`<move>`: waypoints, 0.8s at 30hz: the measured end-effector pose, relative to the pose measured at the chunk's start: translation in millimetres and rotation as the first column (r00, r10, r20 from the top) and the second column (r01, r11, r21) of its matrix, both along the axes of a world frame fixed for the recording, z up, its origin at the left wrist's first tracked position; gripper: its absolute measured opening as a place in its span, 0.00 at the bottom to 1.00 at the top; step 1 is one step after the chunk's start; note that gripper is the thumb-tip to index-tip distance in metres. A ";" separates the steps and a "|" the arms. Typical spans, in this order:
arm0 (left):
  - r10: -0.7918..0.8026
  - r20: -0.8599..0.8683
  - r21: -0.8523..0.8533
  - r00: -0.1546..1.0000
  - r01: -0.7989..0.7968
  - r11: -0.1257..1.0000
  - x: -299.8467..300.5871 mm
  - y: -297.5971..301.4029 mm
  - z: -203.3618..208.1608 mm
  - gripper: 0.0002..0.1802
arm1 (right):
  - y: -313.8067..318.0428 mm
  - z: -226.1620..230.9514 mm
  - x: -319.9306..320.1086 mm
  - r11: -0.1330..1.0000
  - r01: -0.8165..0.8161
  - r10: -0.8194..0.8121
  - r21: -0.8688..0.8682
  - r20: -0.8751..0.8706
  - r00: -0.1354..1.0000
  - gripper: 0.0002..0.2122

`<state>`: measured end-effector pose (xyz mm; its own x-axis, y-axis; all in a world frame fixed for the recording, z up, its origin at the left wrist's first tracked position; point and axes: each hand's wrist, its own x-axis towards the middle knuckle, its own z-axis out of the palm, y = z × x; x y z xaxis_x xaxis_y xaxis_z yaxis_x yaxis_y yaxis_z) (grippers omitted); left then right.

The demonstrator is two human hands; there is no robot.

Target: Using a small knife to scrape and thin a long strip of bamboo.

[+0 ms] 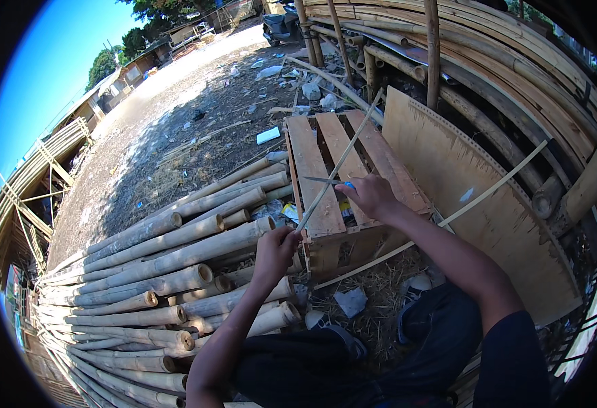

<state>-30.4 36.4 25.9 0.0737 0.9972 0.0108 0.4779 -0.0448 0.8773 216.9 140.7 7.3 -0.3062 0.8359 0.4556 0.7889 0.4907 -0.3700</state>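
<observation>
Centrally, one strip [353,145], slanting above a slatted crate [309,153], its lower end gripped in the left hand [275,255]. One knife [321,180], handle clasped in the right hand [373,196], blade crossing the strip, contact unclear. Left of the crate: poles [224,239], piled. Right of it: one plywood sheet [479,204].

Knife handle [349,184] mostly hidden
Right grip [374,198] covers it; left grip [275,254] covers the near end of the thin strip [345,157]; distant buildings [133,73] too small to make out
</observation>
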 end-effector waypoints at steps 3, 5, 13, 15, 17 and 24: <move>-0.023 -0.022 -0.071 0.999 0.022 0.997 -3.6 -9.0 4.3 0.14 | 31.1 15.6 79.9 0.895 0.411 -0.445 -0.174 -0.300 0.844 0.31; -0.025 0.007 -0.007 1.000 0.025 1.000 -0.1 -11.1 10.0 0.13 | 21.6 18.4 84.6 0.891 0.431 -0.452 -0.140 -0.351 0.820 0.31; 0.040 0.091 -0.111 0.995 -0.030 0.993 -6.4 -2.1 9.3 0.13 | 2.0 11.2 77.4 0.980 0.181 -0.195 -0.079 -0.257 0.946 0.16; 0.017 0.163 -0.125 0.987 0.003 0.992 -5.1 4.9 9.6 0.13 | 13.8 -9.5 97.2 0.984 0.121 -0.162 -0.134 -0.357 0.920 0.14; 0.034 0.180 -0.135 0.983 -0.009 0.991 -14.6 7.5 10.1 0.13 | 13.6 -10.0 95.8 0.985 0.037 -0.114 -0.169 -0.476 0.872 0.14; 0.024 0.243 -0.217 0.970 0.030 0.976 -10.7 8.7 5.4 0.12 | 6.9 -5.4 98.3 0.947 0.200 -0.258 -0.251 -0.225 0.940 0.18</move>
<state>-41.0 45.2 31.2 0.0989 0.9771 -0.1882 0.2498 0.1586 0.9552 315.2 147.6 1.9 0.0057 0.9576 0.2880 0.7366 0.1908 -0.6489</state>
